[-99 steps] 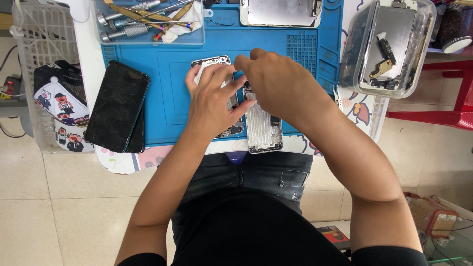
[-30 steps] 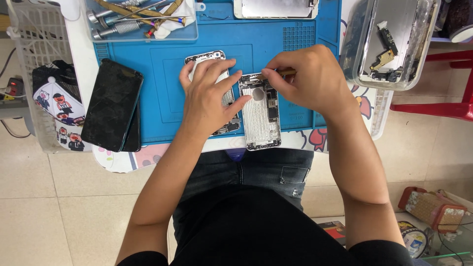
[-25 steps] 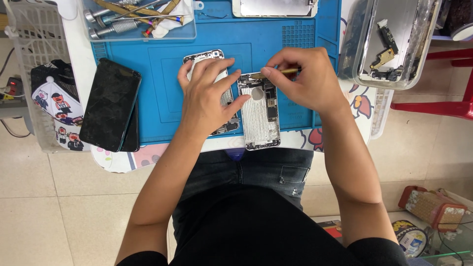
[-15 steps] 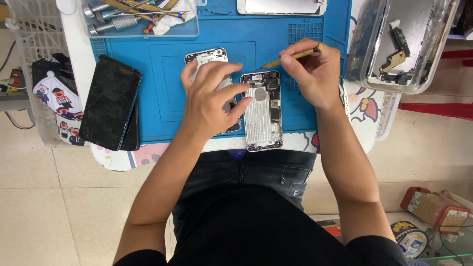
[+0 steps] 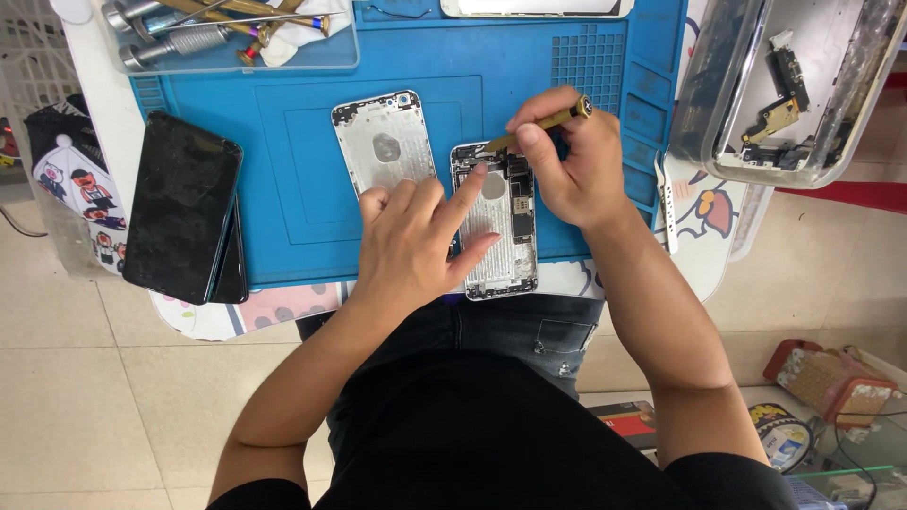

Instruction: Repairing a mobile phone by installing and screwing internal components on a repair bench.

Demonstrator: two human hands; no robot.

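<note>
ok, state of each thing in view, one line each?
opened phone: back up, internals exposed, flat on mat
empty rear shell: stripped, lying flat beside it
screwdriver: gripped, tip at phone's top edge
left hand: fingers pressing on opened phone
right hand: closed on screwdriver
dark phones: stacked, screens off
clear parts box: open, holds parts
tool tray: holds tools

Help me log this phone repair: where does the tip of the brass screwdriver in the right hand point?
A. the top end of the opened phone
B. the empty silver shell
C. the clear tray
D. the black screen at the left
A: the right hand angles the brass screwdriver onto the top end of the opened phone, which the left hand steadies.
</note>
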